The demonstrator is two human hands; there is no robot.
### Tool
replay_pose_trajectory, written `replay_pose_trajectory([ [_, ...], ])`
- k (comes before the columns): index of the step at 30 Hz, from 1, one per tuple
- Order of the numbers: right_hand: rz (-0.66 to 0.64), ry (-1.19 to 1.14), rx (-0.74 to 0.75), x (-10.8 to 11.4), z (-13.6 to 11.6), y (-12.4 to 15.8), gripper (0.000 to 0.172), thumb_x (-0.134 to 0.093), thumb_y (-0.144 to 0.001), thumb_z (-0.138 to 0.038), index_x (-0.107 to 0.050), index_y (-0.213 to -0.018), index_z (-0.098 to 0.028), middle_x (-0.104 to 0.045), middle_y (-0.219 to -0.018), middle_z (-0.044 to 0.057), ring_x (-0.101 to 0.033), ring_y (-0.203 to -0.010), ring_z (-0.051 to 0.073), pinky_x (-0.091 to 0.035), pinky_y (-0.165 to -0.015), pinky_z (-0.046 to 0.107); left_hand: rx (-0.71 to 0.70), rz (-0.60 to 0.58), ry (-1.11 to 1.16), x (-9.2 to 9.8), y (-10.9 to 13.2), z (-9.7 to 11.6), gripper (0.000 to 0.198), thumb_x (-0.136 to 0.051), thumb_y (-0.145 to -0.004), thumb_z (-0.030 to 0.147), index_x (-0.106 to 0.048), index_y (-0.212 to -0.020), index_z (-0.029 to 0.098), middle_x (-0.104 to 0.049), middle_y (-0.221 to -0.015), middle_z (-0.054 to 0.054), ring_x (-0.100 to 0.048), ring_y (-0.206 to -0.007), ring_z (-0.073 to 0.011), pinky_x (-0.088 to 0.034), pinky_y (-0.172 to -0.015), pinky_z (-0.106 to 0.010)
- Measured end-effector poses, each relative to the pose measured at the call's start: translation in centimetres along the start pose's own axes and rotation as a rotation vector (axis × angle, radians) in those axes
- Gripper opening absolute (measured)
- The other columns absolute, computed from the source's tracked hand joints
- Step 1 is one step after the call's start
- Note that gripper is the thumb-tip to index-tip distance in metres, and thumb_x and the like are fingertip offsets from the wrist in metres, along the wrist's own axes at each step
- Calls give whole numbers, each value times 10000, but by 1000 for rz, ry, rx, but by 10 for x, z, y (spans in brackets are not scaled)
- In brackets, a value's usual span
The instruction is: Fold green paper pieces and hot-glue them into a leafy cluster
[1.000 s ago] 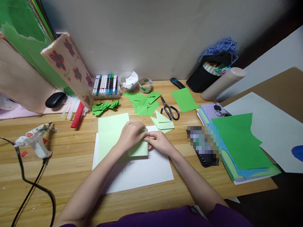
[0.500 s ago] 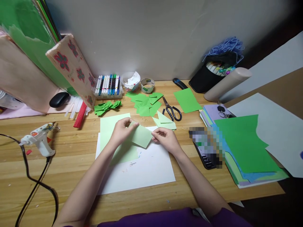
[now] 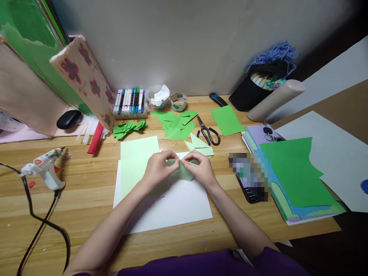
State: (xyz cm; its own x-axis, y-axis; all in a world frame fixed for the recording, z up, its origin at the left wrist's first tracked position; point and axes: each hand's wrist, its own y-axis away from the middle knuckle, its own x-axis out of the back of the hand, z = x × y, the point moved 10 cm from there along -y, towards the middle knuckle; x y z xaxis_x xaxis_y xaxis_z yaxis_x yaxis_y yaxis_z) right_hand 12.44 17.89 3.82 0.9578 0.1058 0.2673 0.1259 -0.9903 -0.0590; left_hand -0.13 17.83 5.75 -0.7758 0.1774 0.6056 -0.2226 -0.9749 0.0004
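A small piece of light green paper is pinched between my two hands, above the white sheet. My left hand grips its upper edge with thumb and forefinger. Close beside it, my right hand pinches the same edge, the fingertips of both hands nearly meeting. The fingers partly cover the paper. A larger light green sheet lies under my left hand, overlapping the white one. Just beyond my right hand are folded light green pieces.
Scissors, bright green cut pieces, folded green pieces and a tape roll lie further back. A glue gun with its cable is at left. At right are a phone and a paper stack.
My hands have come together at the paper's upper edge; before, they held it apart at opposite sides. The paper has turned and is now more hidden. The view has shifted slightly.
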Motion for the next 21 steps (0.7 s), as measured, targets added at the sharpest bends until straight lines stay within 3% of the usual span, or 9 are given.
replay_pose_trajectory([
  [6,85,-14,-90,23,23,-5,69,-607,-673,-195,-573,-617,-172,-574,-645,3,-541,-645,145,-438,-632,264,4,110,63,20,-1,-5,77,-524,-752,201,-593,-722,185,-647,-723,4,-595,-681,-131,-454,-656,-233],
  [11,-44,-12,-11,12,12,-6,48,-593,-686,-174,-601,-639,-172,-586,-678,11,-550,-670,145,-434,-639,258,-183,93,-170,15,-2,15,257,-569,-775,329,-585,-1002,209,-626,-1045,-58,-548,-996,-214,-417,-822,-329],
  [16,-79,19,-1,2,0,-3,58,-586,-695,-177,-613,-644,-176,-577,-679,13,-546,-672,144,-428,-634,257,-185,-90,-223,-12,-2,14,223,-464,-852,342,-624,-774,208,-666,-806,-34,-591,-790,-185,-396,-764,-312],
  [21,-31,39,-7,14,6,-5,50,-586,-672,-166,-600,-624,-173,-565,-669,5,-533,-650,136,-418,-603,248,-150,-61,-199,-1,-3,12,191,-498,-829,321,-618,-744,200,-671,-793,-36,-590,-771,-186,-384,-754,-301],
])
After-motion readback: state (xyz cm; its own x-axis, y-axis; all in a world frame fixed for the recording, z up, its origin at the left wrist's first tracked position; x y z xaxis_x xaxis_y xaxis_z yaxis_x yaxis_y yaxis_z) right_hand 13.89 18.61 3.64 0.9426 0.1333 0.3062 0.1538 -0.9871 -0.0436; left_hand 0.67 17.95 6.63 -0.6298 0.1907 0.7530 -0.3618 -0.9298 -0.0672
